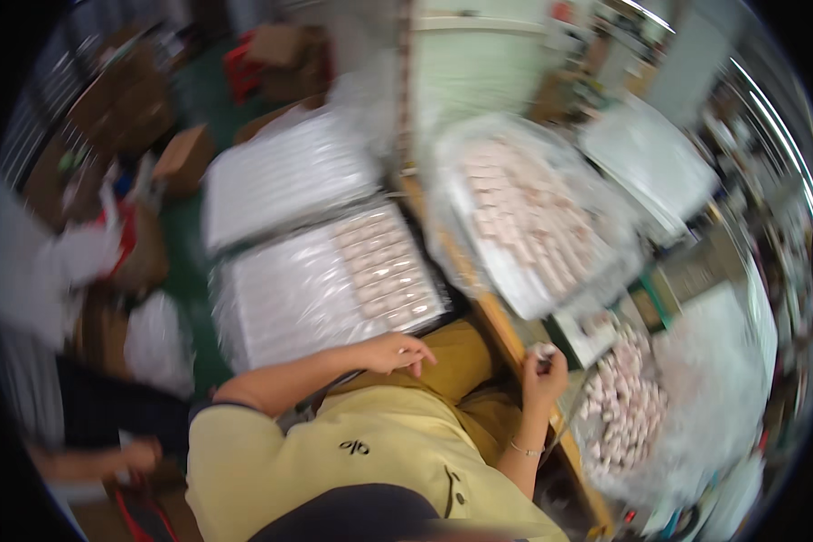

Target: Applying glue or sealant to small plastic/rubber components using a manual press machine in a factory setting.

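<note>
My right hand is raised at the wooden table edge, its fingers closed on a small whitish piece; blur hides its exact kind. To its right, a heap of small pinkish-white pieces lies on clear plastic. My left hand hovers over my lap with nothing in it, its fingers loosely bent and apart. Just beyond that hand stands a white compartment tray in clear film. Rows of pale pink rounded pieces fill its right part; whether the pieces match the one I hold is unclear.
A second film-covered white tray sits behind the first. More pink pieces lie in rows on plastic across the wooden edge. Cardboard boxes stand on the green floor at left. Another person's hand shows at lower left.
</note>
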